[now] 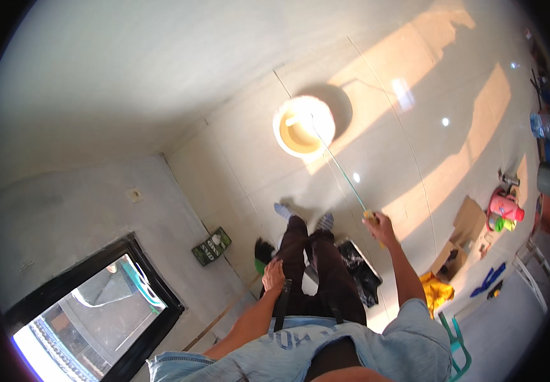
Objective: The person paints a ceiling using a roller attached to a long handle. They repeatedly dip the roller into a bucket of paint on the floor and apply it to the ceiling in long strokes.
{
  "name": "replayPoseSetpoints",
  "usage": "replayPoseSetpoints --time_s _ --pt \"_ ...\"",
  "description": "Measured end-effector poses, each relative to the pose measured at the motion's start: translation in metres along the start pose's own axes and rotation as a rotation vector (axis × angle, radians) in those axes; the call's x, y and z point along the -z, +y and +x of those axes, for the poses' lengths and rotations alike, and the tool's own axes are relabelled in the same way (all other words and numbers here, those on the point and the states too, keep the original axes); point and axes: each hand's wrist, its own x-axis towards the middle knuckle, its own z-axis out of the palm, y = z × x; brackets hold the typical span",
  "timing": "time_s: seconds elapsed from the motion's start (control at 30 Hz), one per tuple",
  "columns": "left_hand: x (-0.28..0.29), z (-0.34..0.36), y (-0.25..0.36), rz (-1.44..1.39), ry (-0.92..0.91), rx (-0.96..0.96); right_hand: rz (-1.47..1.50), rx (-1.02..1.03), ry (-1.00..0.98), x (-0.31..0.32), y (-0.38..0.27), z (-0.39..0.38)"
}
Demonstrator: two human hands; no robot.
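Note:
My right hand (378, 224) is closed on the yellow handle (369, 218) of a thin green rod (345, 173). The rod runs up into a round white bucket (281, 135) on the tiled floor, where a white piece at its far end sits inside; bright glare washes out some detail there. Down at my left thigh, my left hand (274, 275) lies with fingers extended on the dark trousers (295, 251), beside a hanging dark strap (282, 305).
A green-printed box (211, 246) lies by the left wall near a black-framed window (169, 299). Right of my legs are a black-lined tray (359, 274), cardboard (468, 223), yellow cloth (438, 290), pink containers (504, 205), a folded ladder (535, 274) and a green stool (453, 344).

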Motion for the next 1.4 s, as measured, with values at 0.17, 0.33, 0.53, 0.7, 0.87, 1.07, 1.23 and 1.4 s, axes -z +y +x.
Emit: replayPoseSetpoints --time_s 0.17,0.33,0.53,0.7,0.87,1.07,1.23,1.4 --pt "0.051 -0.008 0.01 -0.058 -0.086 0.132 0.11 0.062 -0.044 -0.008 0.012 -0.065" --pt "0.053 -0.001 -0.035 0.169 -0.525 0.321 0.128 0.046 -0.09 0.013 -0.02 -0.13" --pt "0.141 0.061 -0.028 0.179 -0.342 -0.025 -0.058 0.632 0.16 0.024 -0.116 -0.152" --pt "0.193 0.116 0.057 0.02 -0.038 -0.525 0.481 0.572 -0.088 0.05 -0.31 -0.222" --pt "0.379 0.056 0.277 -0.573 -0.12 -0.654 0.445 0.949 -0.068 0.072 -0.446 -0.198" --pt "0.545 0.055 0.396 -1.016 -0.165 -0.936 0.566 1.251 -0.027 0.072 -0.636 -0.178" --pt "0.639 0.081 0.465 -0.966 -0.001 -1.126 0.579 1.455 0.025 0.083 -0.762 -0.172" --pt "0.696 0.118 0.516 -1.063 0.113 -1.138 0.552 1.478 0.029 0.102 -0.847 -0.144"
